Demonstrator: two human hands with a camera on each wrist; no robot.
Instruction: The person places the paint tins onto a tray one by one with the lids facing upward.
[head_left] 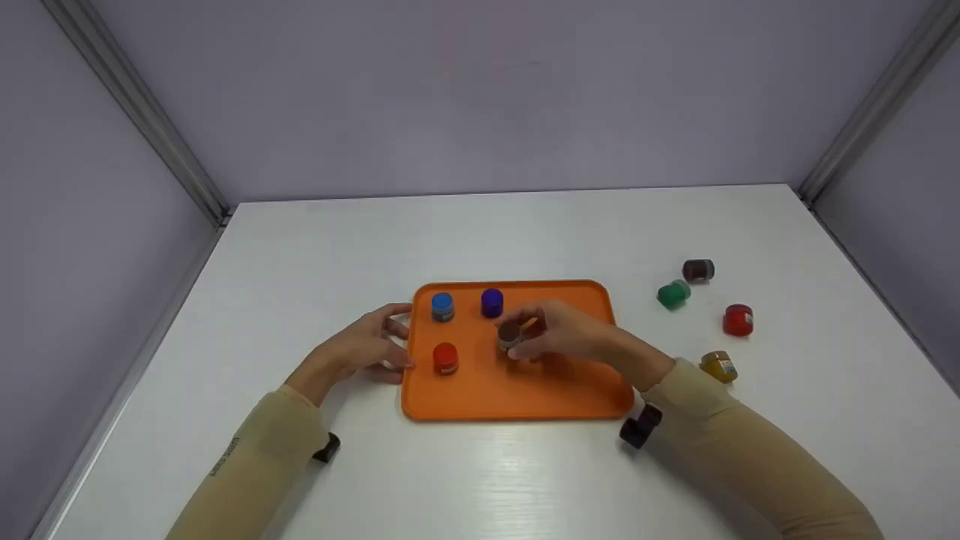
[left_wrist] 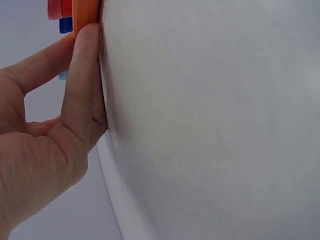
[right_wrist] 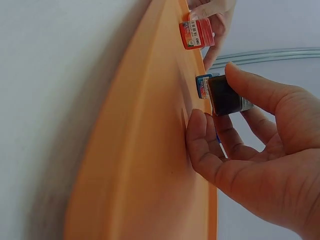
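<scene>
Fingers of the right hand (head_left: pixel 559 334) pinch a brown jar (head_left: pixel 509 335) over the orange tray (head_left: pixel 525 397), left hand (head_left: pixel 360 349) relaxed at its edge.

— Evenly lit from above, soft and bright; only faint shadows beneath the flat orange plastic tray (head_left: pixel 517 394) on the matte white table (head_left: pixel 480 232).

— Any glare?

— Mild sheen near the table's front edge. Sharp in the head view; blurred close up in both wrist views, tilted, with smeared edges.
</scene>
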